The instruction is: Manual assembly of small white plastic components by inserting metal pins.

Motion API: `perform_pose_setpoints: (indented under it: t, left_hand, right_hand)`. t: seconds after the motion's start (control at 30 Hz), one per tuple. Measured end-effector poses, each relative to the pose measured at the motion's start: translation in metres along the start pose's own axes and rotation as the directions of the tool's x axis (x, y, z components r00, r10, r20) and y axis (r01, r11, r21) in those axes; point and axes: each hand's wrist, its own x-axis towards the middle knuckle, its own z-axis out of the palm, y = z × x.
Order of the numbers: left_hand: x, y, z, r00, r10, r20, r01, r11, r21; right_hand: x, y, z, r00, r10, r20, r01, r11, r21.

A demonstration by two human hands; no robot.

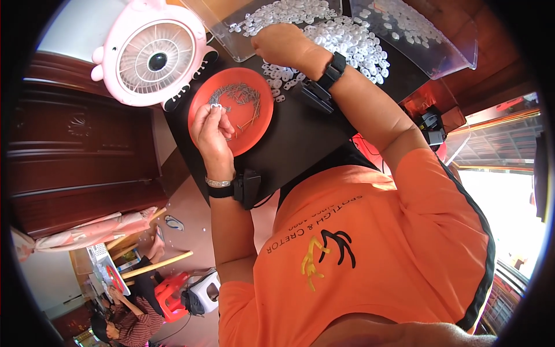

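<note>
Over the red plate (265, 118), my left hand (213, 141) pinches a small white plastic piece (215, 106) between thumb and fingertips. Thin metal nails or pins (243, 92) lie in that plate, in a loose curved heap. Farther off and to the right, my right hand (283, 45) is bent with its fingers curled in, at the edge of a clear plastic bin (222, 34). What those fingers hold, if anything, is hidden. Beside it spreads a pile of small white oval pieces (352, 49) with holes. Both wrists wear black straps with small boxes.
A pink animal-shaped fan (156, 55) stands left of the plate on the dark table (300, 136). A second clear bin (448, 55) with white pieces sits at the far right. At lower left, another person (136, 318) sits near red and white stools.
</note>
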Motion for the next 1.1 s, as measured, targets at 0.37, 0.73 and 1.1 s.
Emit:
perform_pose_setpoints:
  t: [0.37,0.73,1.1]
  left_hand:
    - [-0.002,0.004,0.005,1.0,0.018,0.019,-0.018,1.0,-0.019]
    - [-0.003,0.004,0.005,1.0,0.004,0.018,-0.003,0.998,-0.059]
    - [-0.002,0.003,0.002,0.999,-0.013,0.045,0.016,0.997,-0.071]
  right_hand:
    - [-0.001,0.003,0.014,0.989,-0.023,0.143,0.026,0.999,-0.02]
    - [0.0,0.007,0.013,0.978,-0.167,0.126,0.113,0.928,0.354]
    - [0.002,-0.012,-0.003,0.974,-0.187,0.126,0.057,0.745,0.665]
